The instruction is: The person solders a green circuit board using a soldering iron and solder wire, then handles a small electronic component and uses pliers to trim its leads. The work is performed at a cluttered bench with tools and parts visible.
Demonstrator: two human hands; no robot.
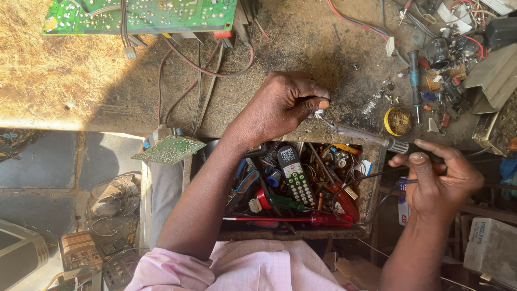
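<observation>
The left hand (285, 108) sits near the middle of the view, curled shut, thumb and fingertips pinching a tiny pale part (318, 113) against the worn workbench (81, 81) — too small to identify. At four o'clock the right hand (439, 180) grips a soldering iron (361, 134), its tip touching that part; the handle is mostly hidden in the fingers. At six o'clock an open drawer (371, 199) holds a jumble of tools and a remote control (294, 175). At eleven o'clock a green circuit board (140, 16) is cut off by the frame's edge.
</observation>
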